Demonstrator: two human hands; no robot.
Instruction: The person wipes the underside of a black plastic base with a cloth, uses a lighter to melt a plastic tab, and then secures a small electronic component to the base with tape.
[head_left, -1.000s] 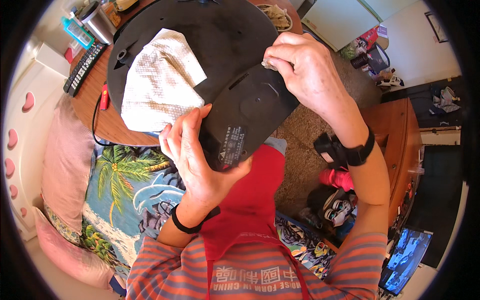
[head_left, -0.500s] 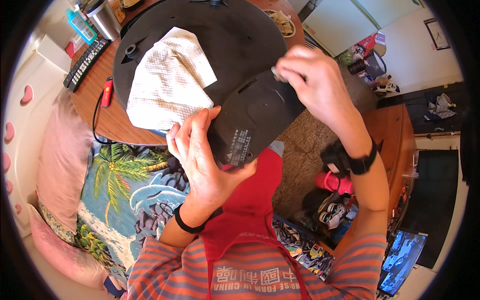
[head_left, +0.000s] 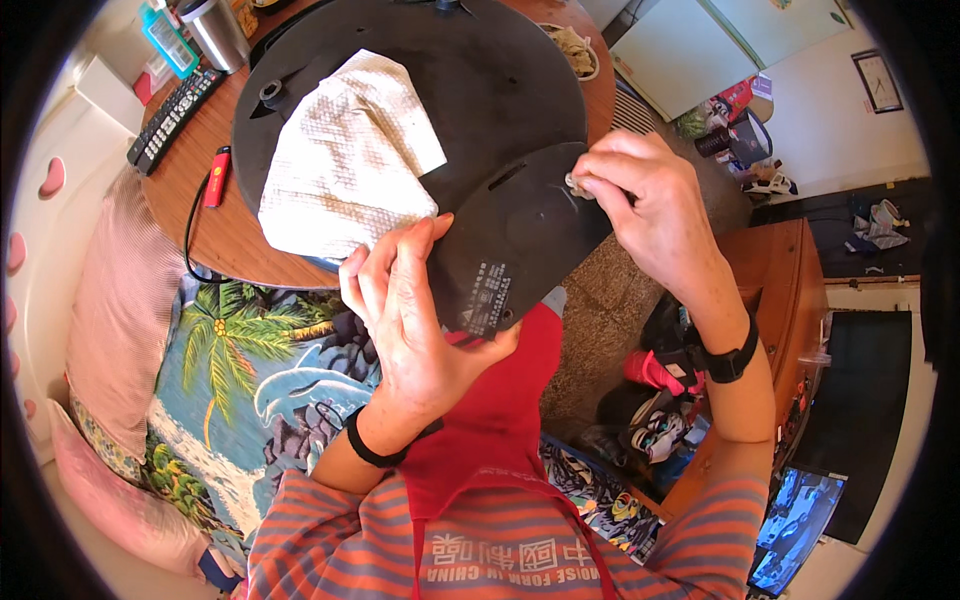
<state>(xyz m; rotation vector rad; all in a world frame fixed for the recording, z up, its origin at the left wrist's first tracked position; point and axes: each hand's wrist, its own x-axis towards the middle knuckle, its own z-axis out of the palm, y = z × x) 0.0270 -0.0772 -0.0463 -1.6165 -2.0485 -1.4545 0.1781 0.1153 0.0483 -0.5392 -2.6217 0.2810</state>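
A big round black appliance [head_left: 470,90], its underside with stubby feet facing up, rests on the table and reaches past its near edge. My left hand [head_left: 410,320] is closed around the near lobe of the appliance, thumb at the lower edge and fingers on top, beside a printed label. On the right, my right hand [head_left: 645,195] pinches a small whitish wad [head_left: 577,186] against the lobe's far right edge. A white textured paper towel [head_left: 345,165] lies crumpled on the black surface, its near end by my left fingertips.
The round wooden table [head_left: 215,235] carries a remote control [head_left: 175,120], a red lighter-like object [head_left: 217,178], a steel tumbler [head_left: 213,35], a turquoise bottle [head_left: 168,40] and a bowl [head_left: 575,50]. A patterned sofa cover [head_left: 240,350] is at left, a wooden cabinet [head_left: 775,270] at right.
My right hand has moved slightly down and to the right, still pinching the wad at the lobe's edge. My left hand keeps its hold; the view has shifted a little.
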